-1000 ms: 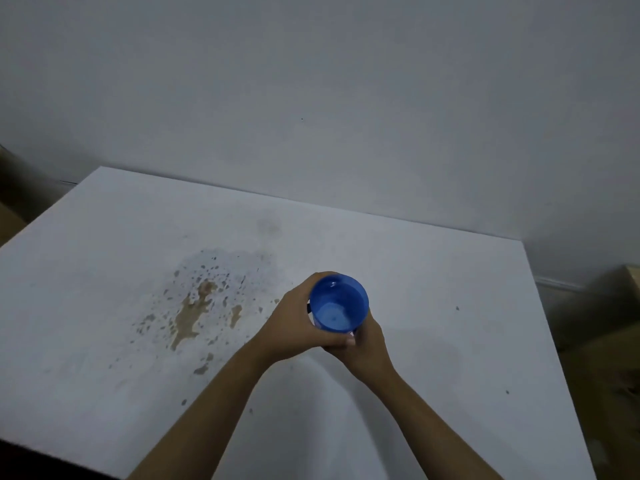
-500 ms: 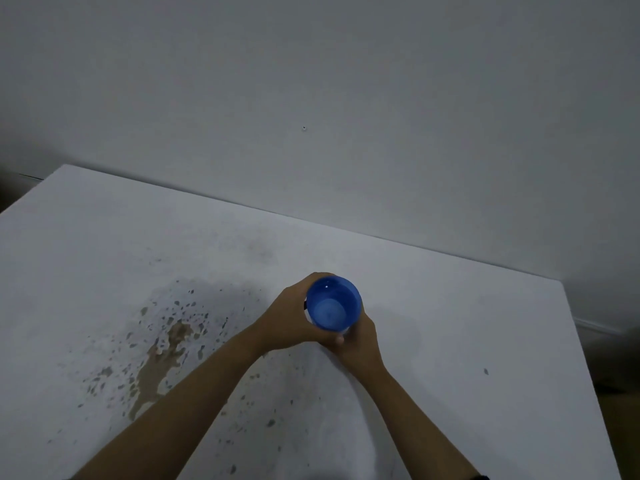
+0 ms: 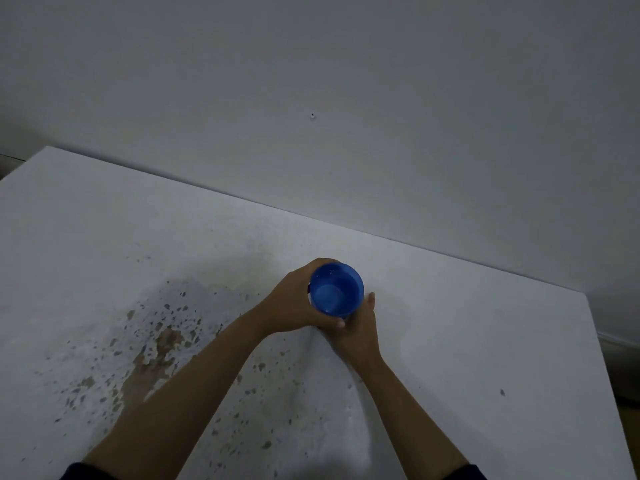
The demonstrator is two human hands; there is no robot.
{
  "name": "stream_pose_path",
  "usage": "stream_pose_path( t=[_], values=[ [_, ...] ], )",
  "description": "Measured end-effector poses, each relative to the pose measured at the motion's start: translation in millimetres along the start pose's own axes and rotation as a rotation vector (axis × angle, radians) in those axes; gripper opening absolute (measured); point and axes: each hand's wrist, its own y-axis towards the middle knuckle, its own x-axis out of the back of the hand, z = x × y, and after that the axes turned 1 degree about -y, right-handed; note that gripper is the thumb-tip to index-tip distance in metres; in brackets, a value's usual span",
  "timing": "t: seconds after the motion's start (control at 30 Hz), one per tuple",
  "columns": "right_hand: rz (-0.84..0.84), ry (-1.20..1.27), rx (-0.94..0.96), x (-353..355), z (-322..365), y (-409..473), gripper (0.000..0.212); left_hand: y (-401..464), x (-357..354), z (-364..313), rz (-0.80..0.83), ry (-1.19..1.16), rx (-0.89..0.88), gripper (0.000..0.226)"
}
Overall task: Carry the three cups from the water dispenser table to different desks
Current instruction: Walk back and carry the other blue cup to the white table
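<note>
A blue cup [image 3: 335,293] is upright over the middle of a white desk [image 3: 485,323], seen from above with a little water in its bottom. My left hand [image 3: 296,304] wraps around its left side. My right hand [image 3: 358,327] cups its lower right side from beneath. Whether the cup's base touches the desk is hidden by my hands. No other cups are in view.
Brown stains [image 3: 156,348] spot the desk's left half. A plain grey wall [image 3: 311,116] rises directly behind the desk's far edge. The desk's right edge drops to a dark floor [image 3: 623,375] at the right.
I have come closer to the desk and the view has shifted right. Both hands still hold the cup, which now sits further in over the desk top.
</note>
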Motion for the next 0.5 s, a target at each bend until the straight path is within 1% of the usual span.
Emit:
stream_pose_path(
  t=[0.23, 0.37, 0.5],
  values=[
    [-0.02, -0.076, 0.003, -3, -2, 5, 0.045, 6, 3, 6, 0.01, 0.017, -0.007, 0.079],
    [-0.033, -0.086, 0.0, -4, -3, 7, 0.042, 7, 4, 8, 0.005, 0.005, 0.003, 0.078],
    [-0.041, -0.095, 0.003, -5, -2, 8, 0.044, 8, 2, 12, -0.013, -0.015, 0.024, 0.079]
  ],
)
